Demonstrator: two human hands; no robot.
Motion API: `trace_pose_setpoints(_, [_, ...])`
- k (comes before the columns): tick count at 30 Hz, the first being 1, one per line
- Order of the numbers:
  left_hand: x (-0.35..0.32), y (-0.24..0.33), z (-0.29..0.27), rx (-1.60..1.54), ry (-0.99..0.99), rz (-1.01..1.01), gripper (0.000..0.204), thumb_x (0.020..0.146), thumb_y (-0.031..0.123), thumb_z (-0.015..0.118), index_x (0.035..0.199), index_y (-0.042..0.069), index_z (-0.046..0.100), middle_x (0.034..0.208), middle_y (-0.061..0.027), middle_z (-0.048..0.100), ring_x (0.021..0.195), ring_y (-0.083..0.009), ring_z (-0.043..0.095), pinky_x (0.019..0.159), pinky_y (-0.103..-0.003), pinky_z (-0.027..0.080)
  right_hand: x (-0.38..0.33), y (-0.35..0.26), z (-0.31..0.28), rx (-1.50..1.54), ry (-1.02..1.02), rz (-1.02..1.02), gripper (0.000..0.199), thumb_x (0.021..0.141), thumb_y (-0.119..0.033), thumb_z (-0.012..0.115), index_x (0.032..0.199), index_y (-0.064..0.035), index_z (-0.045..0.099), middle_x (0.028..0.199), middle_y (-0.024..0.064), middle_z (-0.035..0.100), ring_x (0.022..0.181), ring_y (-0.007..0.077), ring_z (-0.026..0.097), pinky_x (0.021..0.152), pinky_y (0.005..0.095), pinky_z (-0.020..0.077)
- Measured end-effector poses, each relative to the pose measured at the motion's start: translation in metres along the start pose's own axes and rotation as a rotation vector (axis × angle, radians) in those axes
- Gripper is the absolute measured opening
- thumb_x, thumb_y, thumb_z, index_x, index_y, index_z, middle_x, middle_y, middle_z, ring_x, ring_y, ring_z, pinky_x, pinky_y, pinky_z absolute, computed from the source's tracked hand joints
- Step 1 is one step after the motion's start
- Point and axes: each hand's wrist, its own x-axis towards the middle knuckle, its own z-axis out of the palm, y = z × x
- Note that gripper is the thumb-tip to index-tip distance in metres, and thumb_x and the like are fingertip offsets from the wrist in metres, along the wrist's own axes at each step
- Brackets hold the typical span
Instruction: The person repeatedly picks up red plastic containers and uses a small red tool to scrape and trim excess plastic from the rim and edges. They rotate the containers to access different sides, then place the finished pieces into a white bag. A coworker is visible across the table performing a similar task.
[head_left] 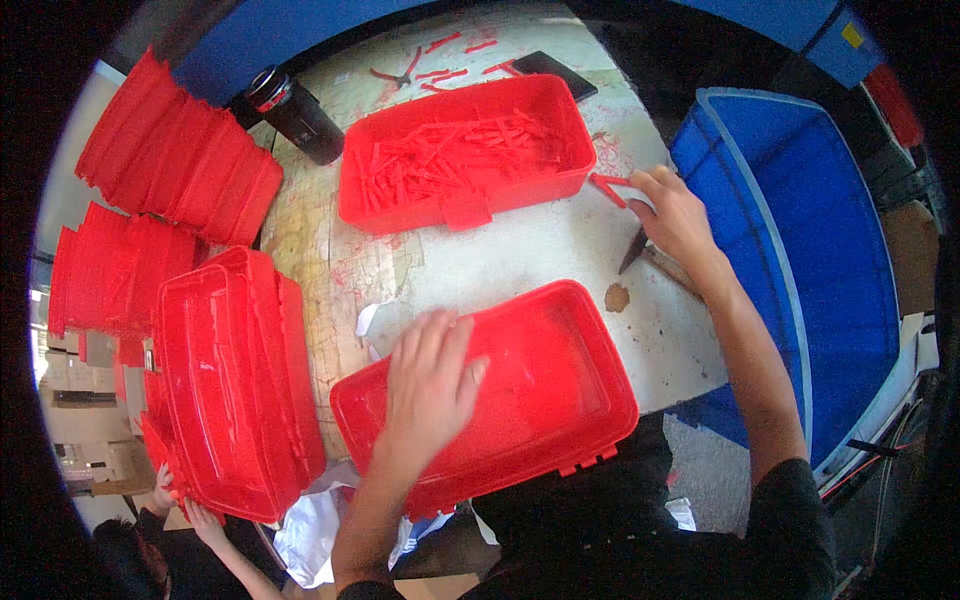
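My left hand [432, 378] lies over the far left rim of a shallow red plastic tub [540, 375] in front of me, fingers stretched out and thumb apart. Past the tub, on the right, my right hand [672, 215] pinches thin red plastic strips [610, 188] that form a narrow V. They are beside the right end of a second red tub [465, 205], which holds a heap of similar strips [450, 155]. On the table below my right hand lies a knife [634, 250] with a dark blade; its handle is partly hidden by my wrist.
Stacked red tubs [235, 385] stand on the left, with another person's hand [205, 522] at their base. A black bottle [295, 115], pliers [405, 72] and a flat black object [555, 72] lie at the far side. On the right stands a large blue bin [830, 200].
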Motion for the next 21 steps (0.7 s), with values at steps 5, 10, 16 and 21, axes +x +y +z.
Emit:
trace_pose_setpoints(5, [0.043, -0.035, 0.009, -0.076, -0.153, -0.006, 0.045, 0.085, 0.023, 0.072, 0.12, -0.003, 0.06, 0.127, -0.0202, 0.056, 0.123, -0.0357, 0.05, 0.105, -0.046, 0.04, 0.039, 0.015, 0.033, -0.168, -0.201, 0.09, 0.026, 0.087, -0.016, 0.068, 0.111, -0.0059, 0.066, 0.103, 0.016, 0.066, 0.096, 0.0351, 0.065, 0.08, 0.0413, 0.0535])
trace_pose_setpoints(10, [0.031, 0.005, -0.003, -0.67, 0.138, 0.017, 0.028, 0.095, 0.006, 0.061, 0.122, 0.001, 0.061, 0.099, -0.0119, 0.068, 0.087, -0.0199, 0.066, 0.078, -0.031, 0.052, -0.004, -0.04, -0.034, 1.151, 0.075, 0.567, 0.014, 0.091, -0.007, 0.065, 0.105, -0.0061, 0.06, 0.089, 0.0018, 0.064, 0.077, 0.0084, 0.059, 0.068, 0.023, 0.0469])
trace_pose_setpoints(16, [0.047, 0.083, 0.017, -1.391, -0.074, -0.161, 0.063, 0.099, 0.01, 0.056, 0.153, 0.006, 0.024, 0.125, -0.0147, 0.056, 0.093, -0.0173, 0.062, 0.084, -0.029, 0.051, -0.077, -0.136, -0.054, 1.606, 0.111, 0.468, 0.022, 0.088, -0.012, 0.074, 0.102, -0.0042, 0.059, 0.092, 0.01, 0.066, 0.079, 0.0173, 0.063, 0.069, 0.0306, 0.051])
trace_pose_setpoints(21, [0.03, 0.075, 0.017, -1.57, -0.187, -0.067, 0.044, 0.098, 0.009, 0.055, 0.141, 0.003, 0.047, 0.125, -0.0092, 0.058, 0.09, -0.0117, 0.061, 0.078, -0.026, 0.051, -0.118, -0.151, -0.075, 1.486, -0.181, 0.558, 0.023, 0.085, -0.009, 0.077, 0.103, -0.0044, 0.063, 0.087, 0.0037, 0.069, 0.075, 0.0118, 0.066, 0.07, 0.0271, 0.0536])
